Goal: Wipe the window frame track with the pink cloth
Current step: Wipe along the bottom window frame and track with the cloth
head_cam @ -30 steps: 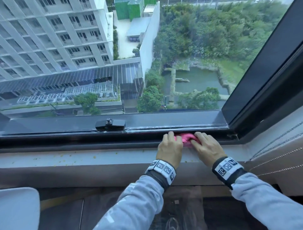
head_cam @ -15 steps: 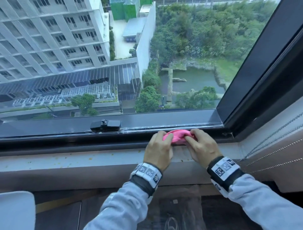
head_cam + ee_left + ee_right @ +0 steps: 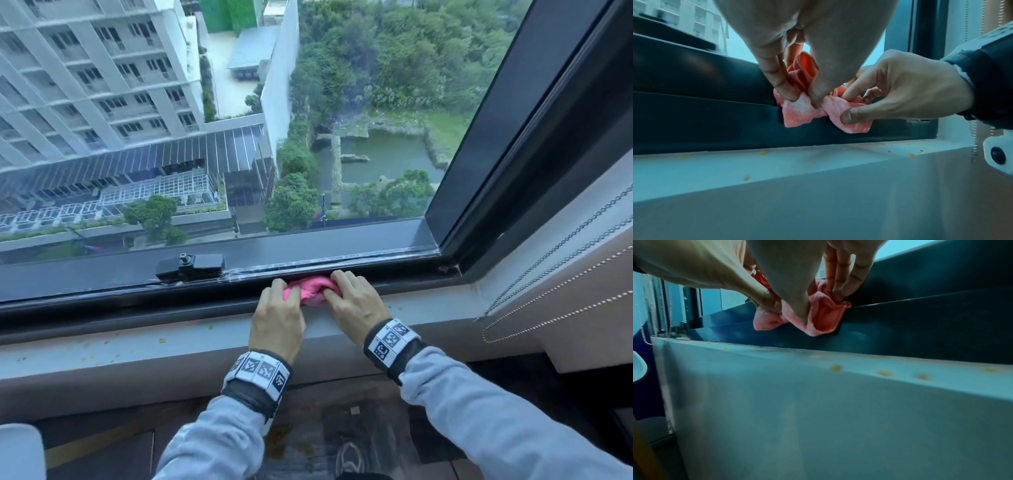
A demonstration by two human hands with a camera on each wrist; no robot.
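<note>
A crumpled pink cloth (image 3: pixel 310 290) (image 3: pixel 803 112) (image 3: pixel 818 316) lies bunched in the dark window frame track (image 3: pixel 137 301), part of it hanging over the track's front lip. My left hand (image 3: pixel 278 310) (image 3: pixel 797 95) pinches the cloth's left side between thumb and fingers. My right hand (image 3: pixel 356 301) (image 3: pixel 851 110) (image 3: pixel 795 311) pinches its right side, thumb on the hanging flap. Both hands sit side by side at the track, right of the window's middle.
A black window latch (image 3: pixel 190 265) sits on the sash left of my hands. The white sill (image 3: pixel 137 342) below the track carries yellow crumbs. The frame corner (image 3: pixel 448 269) lies to the right, with bead chains (image 3: pixel 548 301) hanging beyond it.
Both hands and the cloth have slid left along the track, away from the right corner. The cloth is bunched more tightly between them.
</note>
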